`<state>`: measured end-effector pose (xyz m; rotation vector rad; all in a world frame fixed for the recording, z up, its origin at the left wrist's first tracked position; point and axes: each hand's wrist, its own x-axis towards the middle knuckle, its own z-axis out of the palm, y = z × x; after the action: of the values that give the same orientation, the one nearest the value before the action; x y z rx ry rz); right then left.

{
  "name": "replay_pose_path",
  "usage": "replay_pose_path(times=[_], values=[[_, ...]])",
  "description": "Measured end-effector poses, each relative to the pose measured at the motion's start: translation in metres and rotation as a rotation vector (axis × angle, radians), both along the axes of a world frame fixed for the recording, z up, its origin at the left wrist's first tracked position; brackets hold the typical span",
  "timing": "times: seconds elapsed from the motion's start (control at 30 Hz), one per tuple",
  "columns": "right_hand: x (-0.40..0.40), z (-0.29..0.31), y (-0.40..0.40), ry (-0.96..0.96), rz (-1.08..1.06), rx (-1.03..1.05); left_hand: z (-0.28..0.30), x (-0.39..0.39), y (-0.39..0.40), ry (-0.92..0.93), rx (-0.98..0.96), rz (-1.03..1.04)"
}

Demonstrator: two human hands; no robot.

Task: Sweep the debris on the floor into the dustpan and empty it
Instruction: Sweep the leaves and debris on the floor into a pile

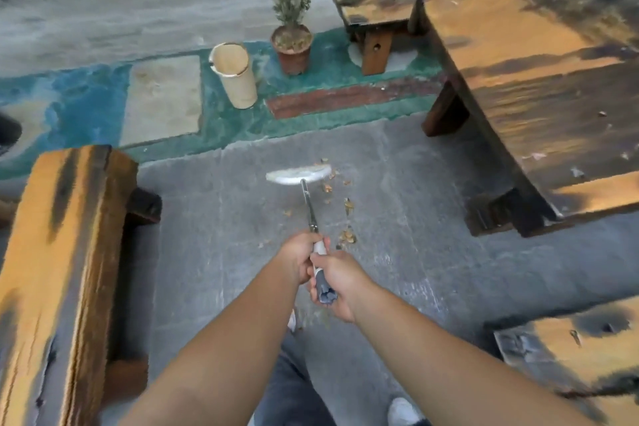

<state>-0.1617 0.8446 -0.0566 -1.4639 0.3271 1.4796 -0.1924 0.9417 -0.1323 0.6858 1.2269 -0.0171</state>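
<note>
Both hands grip a broom with a thin metal handle point(308, 206) and a white and grey grip. My left hand point(298, 254) holds it higher on the shaft. My right hand point(334, 282) wraps the grey end of the grip. The white broom head point(298, 175) rests on the grey stone floor ahead of me. Brown debris point(346, 235), small dry bits, lies scattered to the right of the handle and near the head's right end. No dustpan is in view.
A wooden bench point(65, 252) stands at the left. A large wooden table point(525, 79) and its bench point(584, 349) stand at the right. A tan cylindrical bin point(237, 74) and a potted plant point(292, 45) stand on the green painted strip beyond.
</note>
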Motion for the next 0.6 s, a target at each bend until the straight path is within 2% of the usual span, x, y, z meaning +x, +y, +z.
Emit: replay_pose_path(times=[0.13,0.33,0.43,0.5,0.6], values=[[0.052,-0.078,0.115,-0.072,-0.116,0.014,-0.073,0.069,0.12,-0.006,-0.04,-0.08],[0.124,-0.19,0.246,-0.116,-0.234,0.015,-0.178,0.157,0.251,0.045,0.073,-0.32],[0.15,-0.228,0.281,0.055,-0.376,0.065,-0.219,0.182,0.284,0.108,0.001,-0.501],[0.162,-0.25,0.292,0.178,-0.501,0.098,-0.236,0.195,0.292,0.086,-0.051,-0.473],[0.165,-0.28,0.298,0.277,-0.648,0.1,-0.261,0.205,0.295,0.066,0.033,-0.455]])
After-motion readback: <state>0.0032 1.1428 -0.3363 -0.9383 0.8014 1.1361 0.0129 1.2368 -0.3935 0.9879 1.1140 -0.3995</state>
